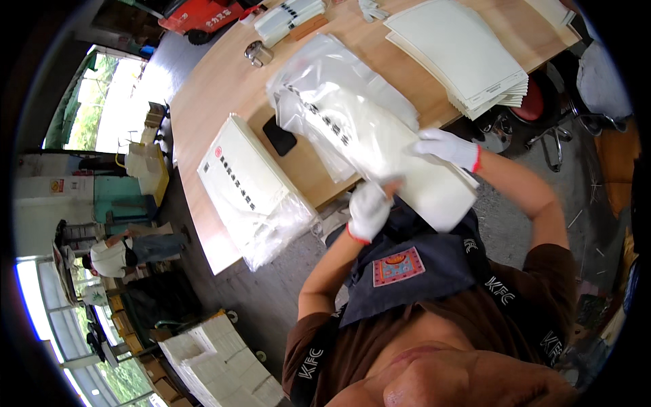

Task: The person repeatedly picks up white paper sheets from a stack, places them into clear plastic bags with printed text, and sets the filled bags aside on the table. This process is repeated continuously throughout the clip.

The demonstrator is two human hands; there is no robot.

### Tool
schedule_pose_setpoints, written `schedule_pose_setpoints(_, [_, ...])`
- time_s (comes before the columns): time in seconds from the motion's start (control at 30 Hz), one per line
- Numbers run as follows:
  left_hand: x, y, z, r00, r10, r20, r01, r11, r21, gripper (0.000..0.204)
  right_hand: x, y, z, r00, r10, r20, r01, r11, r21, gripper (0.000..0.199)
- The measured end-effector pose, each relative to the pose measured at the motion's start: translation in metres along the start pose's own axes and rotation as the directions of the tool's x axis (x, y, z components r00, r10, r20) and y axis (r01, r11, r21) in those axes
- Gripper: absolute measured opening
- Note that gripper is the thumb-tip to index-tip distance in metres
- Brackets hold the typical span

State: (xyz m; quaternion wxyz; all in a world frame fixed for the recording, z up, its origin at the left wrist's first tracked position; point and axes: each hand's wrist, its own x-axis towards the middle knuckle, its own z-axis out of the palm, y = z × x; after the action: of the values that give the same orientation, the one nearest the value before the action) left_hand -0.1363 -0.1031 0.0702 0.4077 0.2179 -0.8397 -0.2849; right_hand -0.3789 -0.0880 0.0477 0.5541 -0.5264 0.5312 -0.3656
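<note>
Both my hands wear white gloves with red cuffs. My left hand (369, 210) grips the near end of a stack of white paper sheets (434, 193) that sits inside a clear plastic bag (346, 115). My right hand (447, 148) presses on the right edge of the same bagged stack, near its middle. The bag lies slanted over the front edge of the wooden table (224, 81), with its open end toward the far left.
A sealed pack of white sheets (247, 186) lies at the table's left front. A black phone (279, 136) rests beside it. A tall pile of cream sheets (464, 54) sits at the far right. A metal cup (258, 53), a red stool (532, 102) and another person (129, 251) at left are in view.
</note>
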Motion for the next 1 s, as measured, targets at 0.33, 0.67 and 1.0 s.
schedule_pose_setpoints(0.33, [0.062, -0.007, 0.027, 0.920, -0.386, 0.071, 0.389, 0.920, -0.045, 0.019, 0.031, -0.006, 0.079, 0.938, -0.330, -0.105, 0.003, 0.311, -0.950, 0.041])
schedule_pose_setpoints(0.67, [-0.078, -0.065, 0.016, 0.891, -0.399, 0.217, 0.178, 0.747, 0.641, 0.034, -0.013, 0.034, 0.039, 0.878, -0.212, -0.429, -0.305, 0.443, -0.843, 0.037])
schedule_pose_setpoints(1.0, [-0.187, 0.020, -0.022, 0.656, -0.711, -0.256, 0.598, 0.695, -0.399, 0.014, -0.134, 0.027, 0.077, 0.993, 0.043, -0.106, -0.113, 0.253, -0.961, 0.020])
